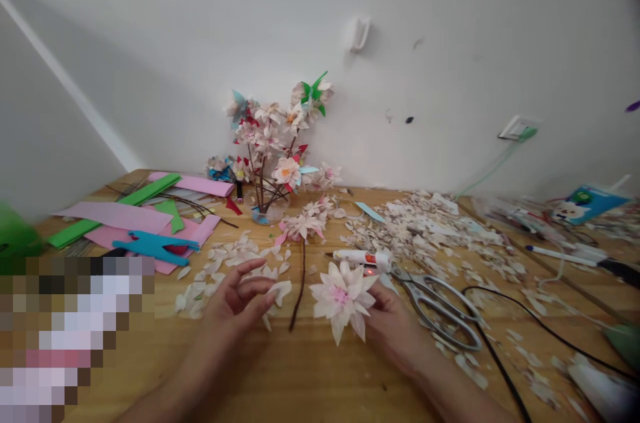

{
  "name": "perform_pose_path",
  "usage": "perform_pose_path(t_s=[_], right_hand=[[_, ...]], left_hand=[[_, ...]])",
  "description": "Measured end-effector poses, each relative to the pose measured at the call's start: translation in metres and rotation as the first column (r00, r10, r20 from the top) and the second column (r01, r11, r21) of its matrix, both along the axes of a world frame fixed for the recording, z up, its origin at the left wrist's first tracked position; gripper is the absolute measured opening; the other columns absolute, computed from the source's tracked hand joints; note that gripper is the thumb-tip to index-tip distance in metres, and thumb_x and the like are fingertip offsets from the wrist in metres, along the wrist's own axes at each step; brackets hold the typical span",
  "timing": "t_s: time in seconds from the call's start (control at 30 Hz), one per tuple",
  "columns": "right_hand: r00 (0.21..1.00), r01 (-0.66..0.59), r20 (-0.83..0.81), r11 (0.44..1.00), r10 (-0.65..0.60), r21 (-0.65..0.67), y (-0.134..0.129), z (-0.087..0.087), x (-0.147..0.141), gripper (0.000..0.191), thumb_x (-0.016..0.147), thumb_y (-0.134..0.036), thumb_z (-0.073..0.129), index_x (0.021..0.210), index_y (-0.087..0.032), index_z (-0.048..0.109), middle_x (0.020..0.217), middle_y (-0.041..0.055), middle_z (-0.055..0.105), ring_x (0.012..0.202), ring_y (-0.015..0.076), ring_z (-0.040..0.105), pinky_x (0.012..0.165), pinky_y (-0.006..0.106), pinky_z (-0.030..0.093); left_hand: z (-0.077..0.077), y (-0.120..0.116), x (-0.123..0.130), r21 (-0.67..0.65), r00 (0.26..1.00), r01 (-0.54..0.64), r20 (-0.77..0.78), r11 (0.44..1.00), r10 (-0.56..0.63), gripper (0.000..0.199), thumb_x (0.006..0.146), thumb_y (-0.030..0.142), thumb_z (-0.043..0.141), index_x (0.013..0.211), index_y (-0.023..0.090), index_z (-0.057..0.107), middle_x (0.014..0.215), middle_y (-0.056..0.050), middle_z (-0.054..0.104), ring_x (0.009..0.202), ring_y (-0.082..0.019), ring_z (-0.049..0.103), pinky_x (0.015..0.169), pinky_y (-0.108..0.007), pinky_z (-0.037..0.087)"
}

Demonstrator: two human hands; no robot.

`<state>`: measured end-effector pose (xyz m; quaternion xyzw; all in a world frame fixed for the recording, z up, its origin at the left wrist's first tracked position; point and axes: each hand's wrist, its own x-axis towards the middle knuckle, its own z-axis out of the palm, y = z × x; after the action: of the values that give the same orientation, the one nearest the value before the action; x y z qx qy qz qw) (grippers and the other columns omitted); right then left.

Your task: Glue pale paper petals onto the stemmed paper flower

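In the head view, my right hand [387,313] grips a handmade flower [341,301] from behind; its pale petals spread around a pink centre, and its stem is hidden. My left hand [243,299] pinches a single whitish petal [281,291] between thumb and fingers, a little to the left of the flower. Between and beyond the hands, another pale flower [306,223] on a brown stem [303,283] lies on the table. Just behind the held flower rests a white glue gun [367,259] with a small red light. Large metal-handled scissors [440,309] lie right of my right hand.
Loose petals [205,276] are scattered left, with a big heap [415,229] at right. Pink and green paper strips [117,215] and a blue cut piece [155,247] lie left. A glass vase [273,211] of flowers stands near the wall. A black cable [500,363] crosses the right side.
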<state>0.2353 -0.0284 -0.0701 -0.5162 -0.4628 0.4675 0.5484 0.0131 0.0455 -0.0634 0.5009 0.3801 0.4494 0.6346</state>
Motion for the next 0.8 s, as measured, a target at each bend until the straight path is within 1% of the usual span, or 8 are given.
perform_pose_path(t_s=[0.07, 0.13, 0.2, 0.3, 0.37, 0.5, 0.67, 0.8], right_hand=[[0.992, -0.007, -0.123, 0.998, 0.0, -0.058, 0.0008, -0.0017, -0.0032, 0.025, 0.061, -0.039, 0.076, 0.074, -0.02, 0.067, 0.068, 0.001, 0.065, 0.061, 0.0164, 0.057, 0.059, 0.027, 0.046], [0.988, -0.029, -0.154, 0.997, 0.017, -0.075, 0.0006, -0.0007, -0.0051, 0.024, 0.056, -0.034, 0.08, 0.071, -0.019, 0.067, 0.066, 0.0005, 0.065, 0.062, 0.0164, 0.057, 0.061, 0.027, 0.045], [0.984, -0.082, -0.165, 0.992, 0.066, -0.092, 0.0, 0.0013, -0.0057, 0.022, 0.054, -0.03, 0.081, 0.066, -0.018, 0.067, 0.063, -0.0004, 0.064, 0.06, 0.0152, 0.055, 0.06, 0.026, 0.043], [0.971, -0.173, -0.187, 0.976, 0.147, -0.132, -0.0008, 0.0035, -0.0059, 0.022, 0.054, -0.029, 0.081, 0.061, -0.018, 0.064, 0.059, -0.0019, 0.062, 0.053, 0.0123, 0.051, 0.052, 0.023, 0.04], [0.965, -0.207, -0.193, 0.968, 0.179, -0.141, -0.001, 0.0043, -0.006, 0.022, 0.054, -0.029, 0.081, 0.057, -0.017, 0.062, 0.057, -0.0033, 0.059, 0.05, 0.0107, 0.049, 0.049, 0.021, 0.038], [0.957, -0.248, -0.187, 0.96, 0.222, -0.128, -0.0005, 0.0049, -0.0059, 0.023, 0.057, -0.028, 0.08, 0.056, -0.017, 0.06, 0.054, -0.0061, 0.056, 0.048, 0.0072, 0.045, 0.048, 0.018, 0.035], [0.938, -0.315, -0.202, 0.935, 0.281, -0.162, 0.0002, 0.0032, -0.0045, 0.025, 0.053, -0.03, 0.082, 0.058, -0.017, 0.061, 0.055, -0.004, 0.059, 0.048, 0.0104, 0.05, 0.046, 0.02, 0.037], [0.942, -0.303, -0.204, 0.936, 0.266, -0.177, -0.0004, 0.0034, -0.0041, 0.026, 0.051, -0.031, 0.082, 0.057, -0.016, 0.061, 0.054, -0.0035, 0.059, 0.047, 0.0101, 0.05, 0.046, 0.02, 0.038]], left_hand=[[0.0016, 0.0003, 0.0007, -0.087, 1.0, 0.017, 0.023, 0.996, -0.015, 0.059, 0.058, 0.035, 0.077, 0.108, 0.021, 0.05, 0.071, 0.001, 0.071, 0.073, -0.016, 0.065, 0.068, -0.025, 0.046], [0.0026, -0.0002, 0.0011, -0.122, 0.999, 0.032, 0.039, 0.992, -0.027, 0.058, 0.058, 0.033, 0.078, 0.107, 0.022, 0.05, 0.069, 0.001, 0.07, 0.069, -0.014, 0.064, 0.066, -0.023, 0.045], [0.0031, -0.0016, 0.0013, -0.116, 0.997, 0.049, 0.063, 0.992, -0.042, 0.056, 0.059, 0.031, 0.078, 0.107, 0.022, 0.05, 0.069, 0.002, 0.069, 0.068, -0.014, 0.064, 0.064, -0.022, 0.045], [0.0044, -0.0045, 0.0018, -0.101, 0.995, 0.057, 0.09, 0.993, -0.048, 0.053, 0.06, 0.032, 0.077, 0.105, 0.022, 0.051, 0.069, 0.003, 0.067, 0.069, -0.014, 0.064, 0.061, -0.022, 0.044], [0.0057, -0.0061, 0.0024, -0.09, 0.994, 0.052, 0.105, 0.995, -0.043, 0.051, 0.06, 0.031, 0.077, 0.103, 0.022, 0.052, 0.068, 0.003, 0.066, 0.07, -0.014, 0.063, 0.061, -0.021, 0.043], [0.008, -0.0078, 0.0036, -0.058, 0.992, 0.046, 0.117, 0.997, -0.038, 0.05, 0.059, 0.032, 0.076, 0.102, 0.022, 0.052, 0.068, 0.002, 0.065, 0.07, -0.015, 0.063, 0.061, -0.023, 0.044], [0.0079, -0.0088, 0.0034, -0.037, 0.996, 0.065, 0.067, 0.997, -0.062, 0.049, 0.063, 0.033, 0.074, 0.104, 0.023, 0.049, 0.07, 0.002, 0.064, 0.071, -0.015, 0.061, 0.057, -0.022, 0.043], [0.0026, -0.0066, 0.0012, -0.02, 0.995, 0.094, 0.049, 0.995, -0.093, 0.047, 0.067, 0.032, 0.071, 0.106, 0.023, 0.048, 0.072, 0.002, 0.063, 0.072, -0.014, 0.059, 0.06, -0.023, 0.043]])
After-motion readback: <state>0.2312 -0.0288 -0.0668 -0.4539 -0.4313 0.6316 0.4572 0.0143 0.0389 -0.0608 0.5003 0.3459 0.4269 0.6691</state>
